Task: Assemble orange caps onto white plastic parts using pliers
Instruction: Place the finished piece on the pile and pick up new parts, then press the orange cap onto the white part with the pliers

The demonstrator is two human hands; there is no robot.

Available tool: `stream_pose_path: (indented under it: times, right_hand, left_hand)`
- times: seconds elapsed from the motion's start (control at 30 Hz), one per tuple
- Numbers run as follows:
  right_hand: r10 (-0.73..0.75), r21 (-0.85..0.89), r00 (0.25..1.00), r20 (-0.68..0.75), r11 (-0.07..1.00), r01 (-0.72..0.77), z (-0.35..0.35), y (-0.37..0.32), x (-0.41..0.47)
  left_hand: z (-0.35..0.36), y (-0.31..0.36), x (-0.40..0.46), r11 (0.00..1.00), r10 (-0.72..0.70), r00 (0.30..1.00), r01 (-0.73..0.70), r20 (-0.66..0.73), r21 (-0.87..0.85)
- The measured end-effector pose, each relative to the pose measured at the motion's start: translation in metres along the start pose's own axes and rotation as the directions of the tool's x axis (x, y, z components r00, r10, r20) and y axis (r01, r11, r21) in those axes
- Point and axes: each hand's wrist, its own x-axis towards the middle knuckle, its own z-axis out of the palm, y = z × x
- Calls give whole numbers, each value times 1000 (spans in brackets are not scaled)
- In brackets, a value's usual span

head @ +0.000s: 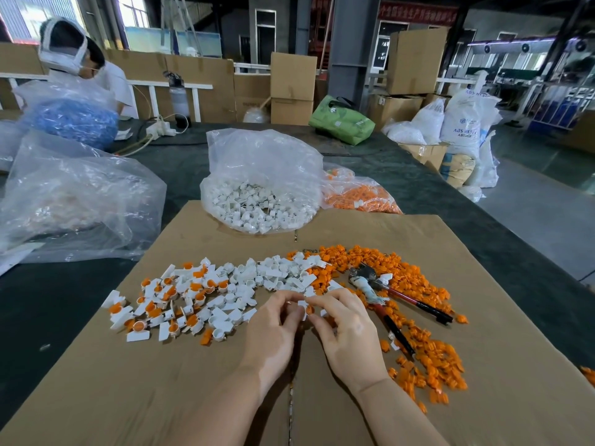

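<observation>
A: Worktop [483, 201] carries flattened cardboard [128, 381]. Hands?
B: Left hand [273, 329] and right hand [347, 333] meet over the cardboard's middle, together pinching one white part [302, 304] with an orange cap [309, 310].
A: Pliers [386, 297]?
B: Lying just right of the right hand, among loose caps.

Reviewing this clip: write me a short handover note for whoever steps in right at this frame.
Left hand and right hand: together they pinch one white part with an orange cap above the cardboard sheet.
Pliers: lying unused on the loose orange caps, right of the hands.
Done: a pile of capped white parts on the left.
Left: the uncapped white parts in the middle, plus the bag of white parts and the bag of orange caps behind.
</observation>
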Motion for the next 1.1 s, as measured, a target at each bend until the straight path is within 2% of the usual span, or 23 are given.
stream_pose_path:
  times: [0.3,0.43,0.5,0.57,0.63,0.7,0.77,0.8,0.9,1.0,1.1]
  right_hand:
    - [-2,-12,1000,10,1000,2,2,4,-1]
    - [18,-88,998,-54,996,-23,1,7,1]
    - [66,-186,989,-130,978,-90,-6,11,5]
    - [212,-333,965,-155,908,-253,-16,18,13]
    - [451,-537,888,-89,729,-424,-28,26,23]
    - [649,-645,761,-5,579,-499,-38,35,31]
    - [769,-677,634,84,510,-530,-43,42,38]
    - [791,-695,602,111,495,-522,-44,44,40]
    - [769,-732,627,120,496,-468,-46,45,44]
    - [700,-730,706,103,536,-425,-48,40,44]
    - [602,-702,791,113,612,-365,-52,26,45]
  left_hand:
    - [2,1,2,999,9,1000,-9,-11,-37]
    - [2,3,5,999,3,1000,-4,-19,-48]
    - [2,4,5,998,-11,1000,10,-18,-63]
    - [2,4,6,997,-25,999,24,-19,-66]
    - [2,5,7,998,-29,999,28,-18,-54]
    - [2,5,7,999,-28,1000,28,-7,-42]
    - [2,6,7,998,-33,999,33,4,-46]
    - [3,6,7,998,-36,999,36,5,-51]
    - [2,8,7,999,-35,999,34,-4,-42]
    - [0,9,8,998,-46,999,46,-6,-48]
    - [-1,10,11,978,-118,993,115,-10,-174]
